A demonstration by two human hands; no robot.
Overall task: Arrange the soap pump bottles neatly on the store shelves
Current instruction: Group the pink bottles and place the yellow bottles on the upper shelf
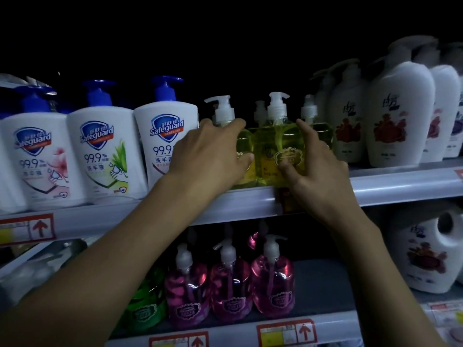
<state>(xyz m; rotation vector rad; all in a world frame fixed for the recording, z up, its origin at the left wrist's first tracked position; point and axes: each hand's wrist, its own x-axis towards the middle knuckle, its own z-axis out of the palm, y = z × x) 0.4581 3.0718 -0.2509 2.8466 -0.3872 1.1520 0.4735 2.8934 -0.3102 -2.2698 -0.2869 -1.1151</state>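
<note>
On the front edge of the upper grey shelf (250, 201) stands a clear yellow plastic bottle with a white pump (276, 149), upright, its gold emblem facing out. The right hand (318, 171) holds this yellow bottle. Its thumb presses low on the front and its forefinger runs up the bottle's right side, while the other fingers are hidden behind.

Just left of the yellow bottle, close against it, a second yellow pump bottle (242, 140) is mostly covered by the left hand (208, 154). That hand's fingers curl over the shoulder and its thumb lies on the front, so only the white pump and a strip of the body show. Just right of the yellow bottle, a third yellow pump bottle (324, 132) is largely hidden by the right hand. Pump heads behind fade into darkness.

Further left of the yellow bottle stand three white Safeguard bottles with blue pumps (97, 151), the nearest partly blocked by the left hand. Further right are tall white bottles with red flower labels (398, 116), blurred, their print unreadable.

Below the yellow bottle, on the lower shelf (338, 324), stand three clear pink pump bottles (273, 284). A green bottle (145, 301) left of them is half hidden by the left forearm (100, 271). Below and to the right, a white jug with a handle (431, 254) is cut off by the frame edge.
</note>
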